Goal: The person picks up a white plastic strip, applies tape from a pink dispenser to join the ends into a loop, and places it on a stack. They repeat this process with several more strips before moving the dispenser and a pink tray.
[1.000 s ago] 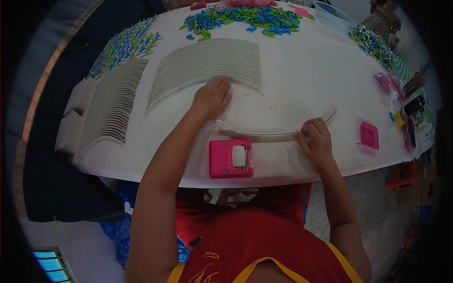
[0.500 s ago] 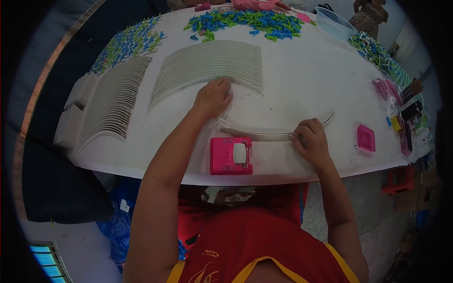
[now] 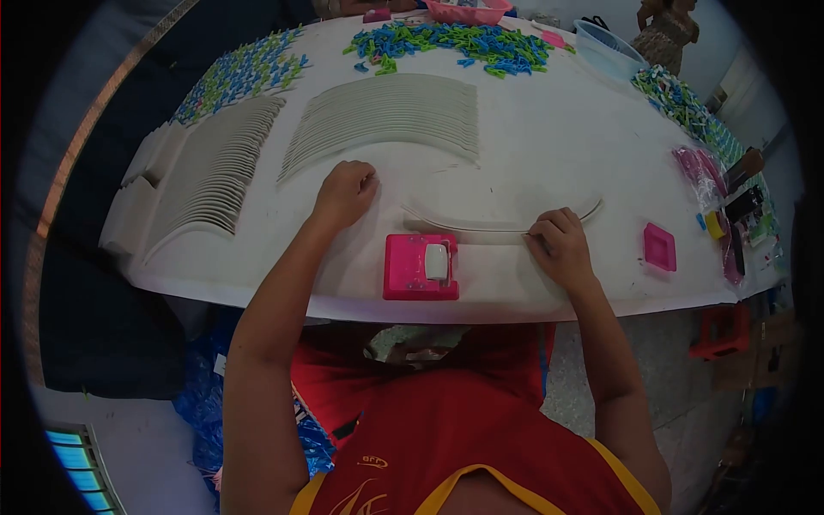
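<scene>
My right hand [image 3: 560,247] pinches a long, thin curved white strip [image 3: 481,228] near its right part, behind a pink device with a white roller-like part [image 3: 408,268]. My left hand [image 3: 345,194] is closed just in front of a fanned row of curved white strips [image 3: 386,116]; whether its fingers hold anything is hidden. Further left lies a second row of similar strips [image 3: 210,172], with white stacks [image 3: 129,223] beside it.
Blue and green clips [image 3: 455,43] lie in a pile at the back, more [image 3: 236,73] at the back left. A pink tray [image 3: 659,247], clear bowl [image 3: 605,47], pink basket [image 3: 468,12] and bagged items [image 3: 704,172] stand around. A person [image 3: 665,34] is at the back right.
My left hand has moved left and slightly towards me, away from the front edge of the middle row. My right hand stays at the curved strip. The view has shifted slightly.
</scene>
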A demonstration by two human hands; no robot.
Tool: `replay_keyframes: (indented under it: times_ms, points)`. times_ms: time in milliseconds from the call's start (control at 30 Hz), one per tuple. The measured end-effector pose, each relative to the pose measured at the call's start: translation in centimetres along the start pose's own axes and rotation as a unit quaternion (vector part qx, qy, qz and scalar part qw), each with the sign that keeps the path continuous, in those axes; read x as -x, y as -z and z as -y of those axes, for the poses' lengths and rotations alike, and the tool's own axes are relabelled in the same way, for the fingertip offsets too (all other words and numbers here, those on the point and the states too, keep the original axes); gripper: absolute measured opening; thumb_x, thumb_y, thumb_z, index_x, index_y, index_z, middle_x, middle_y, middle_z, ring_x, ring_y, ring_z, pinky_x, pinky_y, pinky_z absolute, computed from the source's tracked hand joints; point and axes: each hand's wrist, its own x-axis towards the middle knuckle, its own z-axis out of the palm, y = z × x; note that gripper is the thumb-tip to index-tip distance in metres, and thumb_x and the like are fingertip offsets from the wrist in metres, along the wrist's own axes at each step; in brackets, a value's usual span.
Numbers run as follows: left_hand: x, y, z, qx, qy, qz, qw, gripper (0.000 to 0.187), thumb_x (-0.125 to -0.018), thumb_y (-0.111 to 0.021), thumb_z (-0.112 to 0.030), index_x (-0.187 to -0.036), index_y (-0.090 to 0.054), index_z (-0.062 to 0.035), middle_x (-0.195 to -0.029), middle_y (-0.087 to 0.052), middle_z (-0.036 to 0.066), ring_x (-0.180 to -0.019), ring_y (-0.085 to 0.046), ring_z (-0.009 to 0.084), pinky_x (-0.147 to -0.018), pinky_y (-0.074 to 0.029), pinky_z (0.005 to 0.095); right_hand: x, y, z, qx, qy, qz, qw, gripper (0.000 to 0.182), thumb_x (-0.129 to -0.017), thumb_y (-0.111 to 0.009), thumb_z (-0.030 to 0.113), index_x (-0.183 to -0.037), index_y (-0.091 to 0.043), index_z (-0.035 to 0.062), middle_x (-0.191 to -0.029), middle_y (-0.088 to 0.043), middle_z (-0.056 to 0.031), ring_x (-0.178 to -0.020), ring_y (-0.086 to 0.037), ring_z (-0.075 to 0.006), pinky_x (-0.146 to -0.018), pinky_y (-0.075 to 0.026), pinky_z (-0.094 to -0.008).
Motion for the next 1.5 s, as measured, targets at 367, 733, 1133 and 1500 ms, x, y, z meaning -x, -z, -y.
replay_keyframes:
  times_ms: [367,733,1133,1500]
  points:
    - [-5.7,-5.3,-1.9,-0.132,-0.097,0.034,0.986,0.032,-0.093,-0.065,-0.026,-0.118,-0.064,-0.0069,-0.127,-0.063,0.01,-0.113,-0.058,0.0329,-0.099,-0.049,0.0451,-0.2,0.1,0.4,0.011,-0.028,0.008,0.999,0.017,-0.074,-0.08,0.007,-0.081,-0.064,0.0067,-0.09,-0.065,-0.0079,-0.088,-0.061,-0.0295,-0.079,-0.049,-0.0418]
    - [-6.3,-6.0,-1.8,-0.115,-0.154,0.033,0.981,0.037,-0.092,-0.061,-0.019,-0.127,-0.057,-0.008,-0.137,-0.057,0.009,-0.114,-0.058,0.0332,-0.098,-0.049,0.0452,-0.2,0.0,0.1,0.005,-0.044,0.015,0.999,0.017,-0.074,-0.08,0.007,-0.082,-0.064,0.007,-0.09,-0.064,-0.0084,-0.088,-0.06,-0.0301,-0.08,-0.049,-0.0423]
    - [-6.3,-5.9,-1.9,-0.112,-0.161,0.032,0.98,0.039,-0.091,-0.06,-0.019,-0.129,-0.056,-0.0075,-0.139,-0.056,0.009,-0.115,-0.058,0.0325,-0.1,-0.048,0.0444,-0.3,0.1,0.2,0.004,-0.044,0.021,0.999,0.017,-0.075,-0.079,0.007,-0.083,-0.064,0.0068,-0.091,-0.064,-0.0087,-0.089,-0.06,-0.0304,-0.081,-0.049,-0.0426]
    - [-6.3,-6.1,-1.7,-0.116,-0.163,0.025,0.98,0.039,-0.092,-0.059,-0.019,-0.129,-0.056,-0.0067,-0.139,-0.056,0.009,-0.115,-0.057,0.0326,-0.099,-0.048,0.0443,-0.2,0.1,0.2,0.012,-0.043,0.019,0.999,0.018,-0.075,-0.08,0.007,-0.083,-0.064,0.0067,-0.092,-0.065,-0.0085,-0.09,-0.06,-0.0301,-0.081,-0.049,-0.0418]
